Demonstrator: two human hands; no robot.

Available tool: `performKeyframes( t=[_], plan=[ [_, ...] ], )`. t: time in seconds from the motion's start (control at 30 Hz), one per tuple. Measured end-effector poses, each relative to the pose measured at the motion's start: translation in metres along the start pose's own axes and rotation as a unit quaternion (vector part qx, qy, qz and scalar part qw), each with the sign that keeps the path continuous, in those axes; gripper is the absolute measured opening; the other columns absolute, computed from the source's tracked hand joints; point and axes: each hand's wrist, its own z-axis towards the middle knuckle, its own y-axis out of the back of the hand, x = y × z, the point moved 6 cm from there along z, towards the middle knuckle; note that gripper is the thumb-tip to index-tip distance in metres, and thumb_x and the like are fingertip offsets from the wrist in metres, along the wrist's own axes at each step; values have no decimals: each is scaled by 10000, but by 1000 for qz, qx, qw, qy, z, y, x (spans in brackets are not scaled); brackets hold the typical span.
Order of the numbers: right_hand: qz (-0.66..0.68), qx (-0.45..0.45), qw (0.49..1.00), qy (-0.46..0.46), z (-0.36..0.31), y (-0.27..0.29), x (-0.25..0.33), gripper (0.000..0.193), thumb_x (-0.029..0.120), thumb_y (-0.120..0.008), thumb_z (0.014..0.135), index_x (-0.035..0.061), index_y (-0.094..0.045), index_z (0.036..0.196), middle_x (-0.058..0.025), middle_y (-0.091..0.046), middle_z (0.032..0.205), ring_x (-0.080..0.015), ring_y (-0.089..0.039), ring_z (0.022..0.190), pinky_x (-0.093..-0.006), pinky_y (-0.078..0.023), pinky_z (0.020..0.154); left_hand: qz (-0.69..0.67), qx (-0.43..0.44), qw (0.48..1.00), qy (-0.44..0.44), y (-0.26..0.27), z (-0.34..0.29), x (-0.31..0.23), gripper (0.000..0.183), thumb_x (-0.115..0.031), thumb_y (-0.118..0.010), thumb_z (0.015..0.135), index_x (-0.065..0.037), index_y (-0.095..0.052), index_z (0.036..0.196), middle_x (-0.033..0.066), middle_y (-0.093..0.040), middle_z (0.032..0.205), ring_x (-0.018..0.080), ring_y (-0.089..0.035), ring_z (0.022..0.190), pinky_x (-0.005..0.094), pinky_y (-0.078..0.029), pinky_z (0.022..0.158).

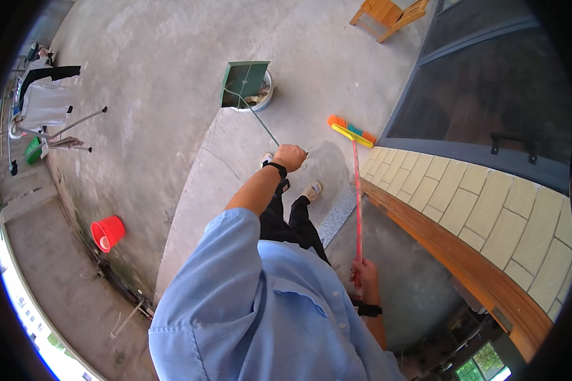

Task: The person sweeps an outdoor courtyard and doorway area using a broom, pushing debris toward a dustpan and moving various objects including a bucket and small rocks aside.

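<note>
Where the dustpan (255, 77) overlaps it, the white bucket (271, 94) is hidden.

You're rocking a light blue shirt (270, 330) at 6 o'clock, pale buttons (342, 326), chest pocket (303, 300), left sleeve (219, 257) ending short of the wrist. Left wristband (277, 169) near 12, right wristband (367, 309) near 5, both black, plus black trousers (305, 230), pale shoes (312, 191).

Dustpan (254, 76) over the bin (271, 94) ahead; broom (358, 203) right of both; bucket (110, 232) far left; chair (388, 18) beyond the broom.
</note>
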Motion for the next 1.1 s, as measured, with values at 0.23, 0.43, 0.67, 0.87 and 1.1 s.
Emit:
performKeyframes(
  t=[0.23,0.43,0.67,0.87,1.1],
  plan=[
    [9,60,993,-103,26,9,-30,106,128,-624,876,88,-529,849,6,-490,610,-102,-457,456,-258,-372,407,75,51,995,-37,-5,3,2,194,-155,-522,870,-104,-705,905,75,-716,914,253,-698,861,382,-548,678],
    [-180,-91,979,-33,-16,41,-39,252,188,-640,890,94,-490,709,29,-401,543,-78,-359,393,-246,-280,351,98,37,989,-103,1,-5,-3,193,-169,-523,871,-107,-706,859,71,-714,867,259,-699,827,384,-547,667],
    [-249,-57,962,97,-37,83,-32,409,333,-574,946,66,-465,655,7,-410,527,-89,-390,406,-285,-290,363,66,-6,994,-86,39,-51,23,315,-335,-514,914,-117,-690,772,107,-672,716,299,-669,690,406,-518,588],
    [-412,-52,850,324,-47,68,4,503,413,-561,945,5,-480,661,-90,-435,510,-184,-464,459,-375,-357,444,34,-177,983,45,98,-75,59,549,-602,-572,831,-104,-656,616,74,-633,618,294,-626,632,403,-486,591],
    [-535,-129,765,336,-57,47,25,485,445,-584,900,-5,-554,721,-221,-564,624,-434,-544,587,-462,-400,521,-47,-470,878,78,194,-119,127,436,-405,-781,710,-30,-562,668,126,-573,850,331,-526,839,407,-456,753]
  ],
)
